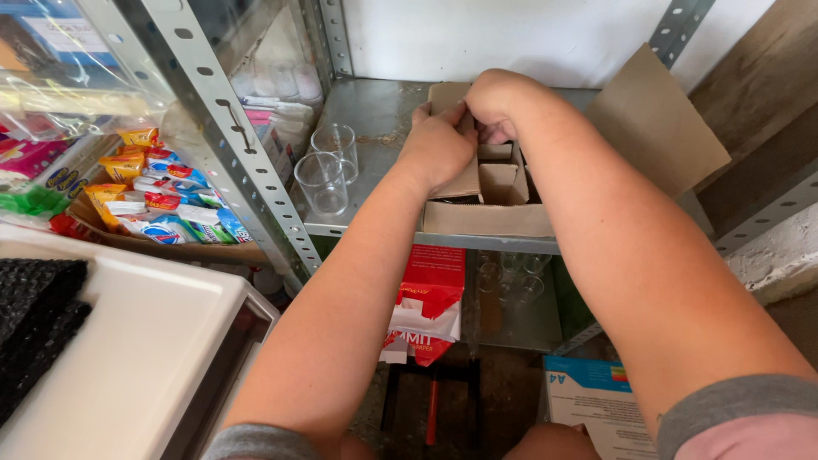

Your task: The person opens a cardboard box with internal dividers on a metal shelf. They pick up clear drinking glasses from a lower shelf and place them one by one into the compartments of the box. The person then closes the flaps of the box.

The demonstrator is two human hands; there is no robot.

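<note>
Both my hands are inside an open cardboard box (486, 220) that sits on the grey metal shelf (375, 115), its front wall right at the shelf's front edge. My left hand (439, 149) is curled over the box's cardboard dividers (498, 181), fingers bent and pressing down on the brown card near the left side. My right hand (492, 102) reaches in from above at the back of the box, fingers folded downward into the compartments; they are hidden behind the card and my other hand, so I cannot tell whether they are gripping anything. The two hands touch each other at the knuckles. One large flap (656, 119) of the box stands open to the right, leaning toward the wall.

Just to the left of the box, on the same shelf, stand two clear drinking glasses (322, 181), upright, one in front of the other and close together. On the shelf below, more clear glasses (515, 277) show under the box, and a red and white paper bag (429, 302) hangs just beside them. Farther left, beyond the perforated shelf upright (230, 128), a shallow tray holds colourful snack packets (162, 200). A white appliance (128, 341) with a dark mat on it fills the lower left corner.
</note>
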